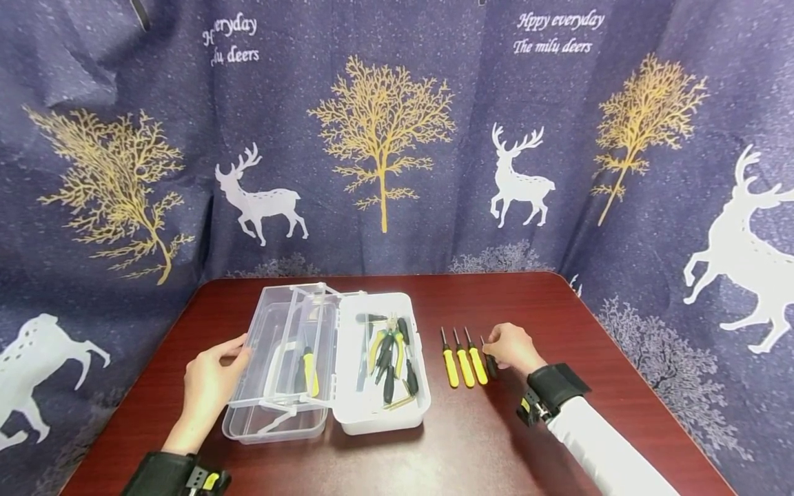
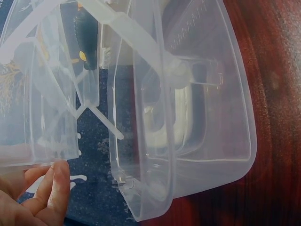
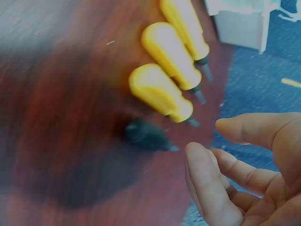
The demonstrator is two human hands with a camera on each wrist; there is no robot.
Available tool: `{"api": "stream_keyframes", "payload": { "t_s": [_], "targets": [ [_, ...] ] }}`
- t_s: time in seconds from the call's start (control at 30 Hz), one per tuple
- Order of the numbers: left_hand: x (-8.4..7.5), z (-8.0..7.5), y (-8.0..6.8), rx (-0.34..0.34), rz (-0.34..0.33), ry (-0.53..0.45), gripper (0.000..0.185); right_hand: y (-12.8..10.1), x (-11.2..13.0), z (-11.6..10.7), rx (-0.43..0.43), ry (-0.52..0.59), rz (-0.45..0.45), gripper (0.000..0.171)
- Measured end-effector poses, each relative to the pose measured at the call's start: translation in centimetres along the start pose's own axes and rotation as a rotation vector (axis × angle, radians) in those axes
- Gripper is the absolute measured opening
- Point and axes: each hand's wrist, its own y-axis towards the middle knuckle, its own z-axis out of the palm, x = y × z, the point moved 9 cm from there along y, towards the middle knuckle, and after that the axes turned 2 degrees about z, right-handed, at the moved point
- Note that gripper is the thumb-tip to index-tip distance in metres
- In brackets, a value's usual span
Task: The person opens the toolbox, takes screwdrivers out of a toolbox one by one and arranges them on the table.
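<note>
Right of the toolbox, the right hand, fingers slightly apart, should straddle the black screwdriver evenly; the left hand pinches a clear tray.

Bright head view, stretched toward its edges, white box washed out, pale sheen at the worktop's near edge, hazy highlights on clear plastic, dimmer right wrist view, soft shadow beside a blurred black handle

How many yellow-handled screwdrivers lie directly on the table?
3, side by side: one nearest the white box, one in the middle, one nearest the black-handled tool. None appears hidden.
</note>
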Motion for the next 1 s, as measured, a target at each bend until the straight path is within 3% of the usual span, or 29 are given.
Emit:
{"api": "stream_keyframes", "payload": {
  "t_s": [0.23, 0.73, 1.0],
  "targets": [
    [0.2, -0.1, 0.0, 0.004, -0.002, 0.003, 0.030, -0.6, 3.7, 0.4, 0.051, 0.030, -0.051, 0.019],
    [0.3, -0.1, 0.1, 0.011, -0.006, -0.002, 0.030, -3.0, 13.1, 3.7, 0.158, 0.107, -0.216, 0.010],
    [0.0, -0.1, 0.0, -0.001, -0.003, -0.004, 0.029, -2.8, 14.0, 4.9, 0.115, 0.012, -0.247, 0.014]
  ]
}}
